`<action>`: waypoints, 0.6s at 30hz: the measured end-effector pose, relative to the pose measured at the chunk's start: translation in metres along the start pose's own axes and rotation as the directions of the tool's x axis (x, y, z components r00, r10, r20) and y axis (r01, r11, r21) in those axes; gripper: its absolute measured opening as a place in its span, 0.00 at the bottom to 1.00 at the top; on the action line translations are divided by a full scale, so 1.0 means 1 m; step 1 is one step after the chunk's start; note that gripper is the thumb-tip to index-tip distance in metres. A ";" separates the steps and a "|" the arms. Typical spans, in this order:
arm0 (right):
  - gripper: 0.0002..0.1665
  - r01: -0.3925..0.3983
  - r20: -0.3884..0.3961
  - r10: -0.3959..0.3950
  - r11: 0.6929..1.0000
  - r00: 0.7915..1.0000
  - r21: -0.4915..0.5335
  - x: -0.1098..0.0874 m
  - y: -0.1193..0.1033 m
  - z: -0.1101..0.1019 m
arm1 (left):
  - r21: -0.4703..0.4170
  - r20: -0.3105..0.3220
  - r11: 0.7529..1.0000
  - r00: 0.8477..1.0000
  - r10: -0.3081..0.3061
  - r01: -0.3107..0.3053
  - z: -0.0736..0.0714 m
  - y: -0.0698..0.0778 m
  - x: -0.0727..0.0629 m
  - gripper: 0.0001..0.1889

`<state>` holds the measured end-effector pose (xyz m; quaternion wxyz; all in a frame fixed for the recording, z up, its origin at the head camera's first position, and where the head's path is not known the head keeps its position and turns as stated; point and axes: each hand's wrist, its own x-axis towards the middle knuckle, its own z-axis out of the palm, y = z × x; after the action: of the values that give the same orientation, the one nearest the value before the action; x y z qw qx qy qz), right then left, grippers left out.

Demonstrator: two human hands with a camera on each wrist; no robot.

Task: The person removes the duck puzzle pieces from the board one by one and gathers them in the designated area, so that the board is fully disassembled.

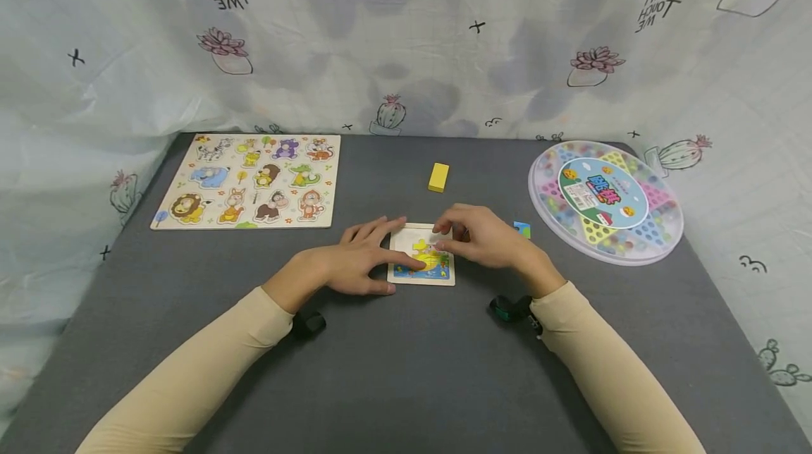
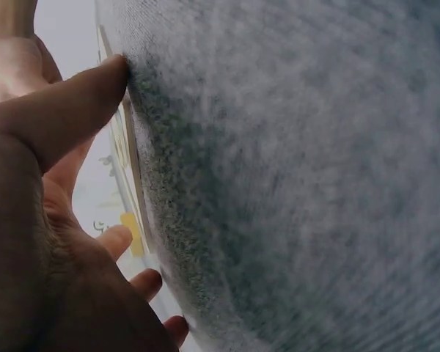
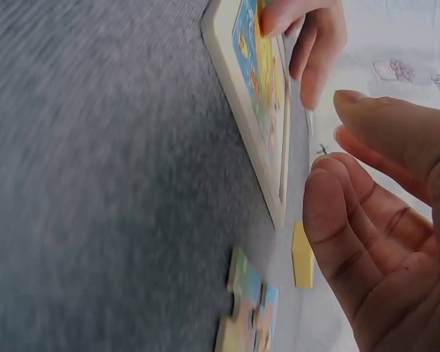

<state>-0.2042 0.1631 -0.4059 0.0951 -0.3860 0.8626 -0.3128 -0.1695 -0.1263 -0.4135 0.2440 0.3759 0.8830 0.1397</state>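
A small wooden puzzle tray [image 1: 412, 233] lies flat between the hands. Its lower part shows a joined blue and yellow picture [image 1: 438, 271]; the upper part is mostly pale bare board. My left hand [image 1: 355, 262] lies palm down at the tray's left side, its index fingertip pressing on the yellow part and its thumb near the lower left corner. Over the tray's upper right hovers my right hand [image 1: 485, 237], fingers loosely bent. In the right wrist view a gap separates its thumb from its fingers, with nothing between them. Loose puzzle pieces [image 3: 246, 301] lie just right of the tray.
Beyond the tray lies a yellow block [image 1: 438, 177]. At the back left is a wooden animal board [image 1: 247, 182]. A round clear-lidded game box [image 1: 605, 204] sits at the right. A printed cloth [image 1: 431, 38] hangs behind the grey table [image 1: 406, 369].
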 end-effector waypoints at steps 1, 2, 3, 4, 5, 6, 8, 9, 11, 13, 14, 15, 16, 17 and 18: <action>0.12 0.005 0.002 -0.005 1.000 1.000 0.004 0.002 -0.001 0.001 | 0.003 0.002 1.000 1.000 0.003 -0.003 0.000 0.000 0.000 0.28; 0.12 0.010 0.004 -0.010 1.000 1.000 0.009 0.003 -0.001 0.002 | 0.008 0.005 1.000 1.000 0.006 -0.006 0.000 -0.001 -0.001 0.28; 0.12 0.015 0.005 -0.015 1.000 1.000 0.014 0.004 -0.002 0.003 | 0.010 0.009 1.000 1.000 0.008 -0.009 0.000 -0.001 -0.001 0.28; 0.13 0.018 0.006 -0.018 1.000 1.000 0.017 0.005 -0.002 0.004 | 0.010 0.014 1.000 1.000 0.011 -0.011 -0.001 0.000 -0.001 0.28; 0.13 0.022 0.008 -0.022 1.000 1.000 0.023 0.006 -0.002 0.005 | 0.009 0.021 1.000 1.000 0.013 -0.013 -0.001 0.000 -0.001 0.28; 0.14 0.023 0.008 -0.024 0.999 1.000 0.029 0.007 -0.002 0.006 | 0.007 0.026 1.000 1.000 0.014 -0.014 -0.002 0.001 -0.002 0.28; 0.14 0.023 0.013 -0.024 0.999 1.000 0.038 0.008 -0.003 0.008 | 0.006 0.031 1.000 0.999 0.016 -0.016 -0.002 0.001 -0.002 0.28; 0.15 0.021 0.018 -0.022 0.999 1.000 0.041 0.009 -0.004 0.009 | 0.001 0.034 1.000 0.999 0.018 -0.018 -0.002 0.001 -0.002 0.28; 0.14 0.023 0.027 -0.024 0.999 0.999 0.049 0.011 -0.004 0.012 | -0.007 0.040 1.000 0.999 0.019 -0.018 -0.002 0.001 -0.002 0.28; 0.15 0.021 0.038 -0.023 0.999 0.999 0.047 0.012 -0.004 0.014 | -0.013 0.046 1.000 0.999 0.017 -0.017 -0.002 0.002 -0.001 0.28; 0.15 0.021 0.042 -0.023 0.999 0.999 0.046 0.012 -0.004 0.016 | -0.016 0.051 1.000 0.999 0.015 -0.015 -0.002 0.002 -0.001 0.29; 0.15 0.020 0.046 -0.022 0.999 0.999 0.045 0.013 -0.004 0.016 | -0.019 0.054 1.000 0.998 0.013 -0.012 -0.002 0.002 -0.001 0.29; 0.15 0.021 0.048 -0.023 0.999 0.999 0.045 0.013 -0.003 0.017 | -0.019 0.056 1.000 0.998 0.009 -0.008 -0.001 0.002 -0.001 0.29; 0.15 0.022 0.050 -0.025 0.999 0.998 0.045 0.014 -0.004 0.017 | -0.019 0.057 1.000 0.998 0.005 -0.004 -0.001 0.002 -0.001 0.29; 0.16 0.019 0.056 -0.021 0.999 0.998 0.045 0.015 -0.004 0.017 | -0.020 0.057 1.000 0.998 0.004 -0.003 -0.001 0.002 -0.001 0.29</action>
<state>-0.2048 0.1423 -0.4157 0.1249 -0.4012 0.8486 -0.3215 -0.1684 -0.1263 -0.4112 0.2726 0.3787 0.8736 0.1380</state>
